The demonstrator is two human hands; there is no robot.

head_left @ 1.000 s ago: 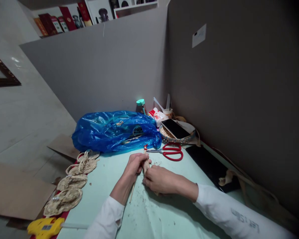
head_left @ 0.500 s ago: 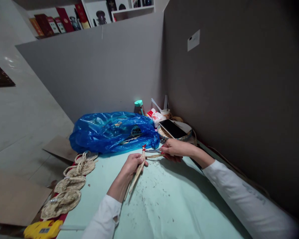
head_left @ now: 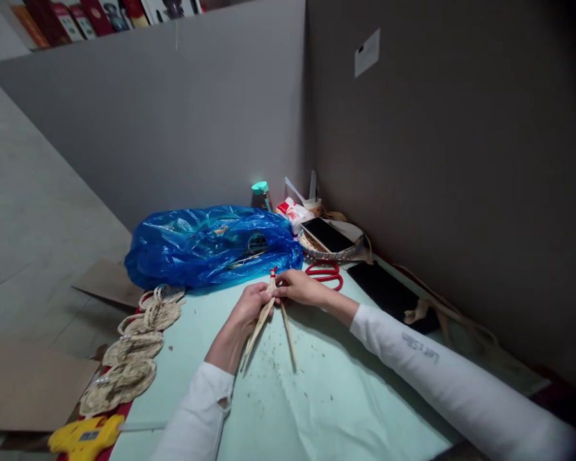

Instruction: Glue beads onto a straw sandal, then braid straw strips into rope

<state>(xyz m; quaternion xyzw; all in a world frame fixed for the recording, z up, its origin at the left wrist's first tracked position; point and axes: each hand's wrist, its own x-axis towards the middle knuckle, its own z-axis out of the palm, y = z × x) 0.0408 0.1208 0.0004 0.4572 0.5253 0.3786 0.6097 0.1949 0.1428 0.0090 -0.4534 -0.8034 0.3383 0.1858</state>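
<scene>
Pale straw strips point(head_left: 256, 336), bound at the top with a red tie point(head_left: 273, 272), are pinched in my left hand point(head_left: 250, 307). Their loose ends hang down toward the front of the table. My right hand point(head_left: 298, 287) is closed on the same straw just under the tie, its fingertips touching my left fingers. One separate strip point(head_left: 288, 336) points down from beneath my right hand. Just behind my right hand lie red-handled scissors point(head_left: 333, 278) on the table; their blades are hidden.
A blue plastic bag point(head_left: 187, 250) lies at the back, beside a basket point(head_left: 312, 253) with a phone point(head_left: 330, 234) on it. Woven straw slippers point(head_left: 120, 387) line the left edge, near a yellow glue gun point(head_left: 86, 438). Straw scraps dot the green tabletop point(head_left: 345, 397).
My right hand has let go of the scissors, which now lie on the table, and moved left onto the straw. The view has shifted slightly. My left hand keeps its hold.
</scene>
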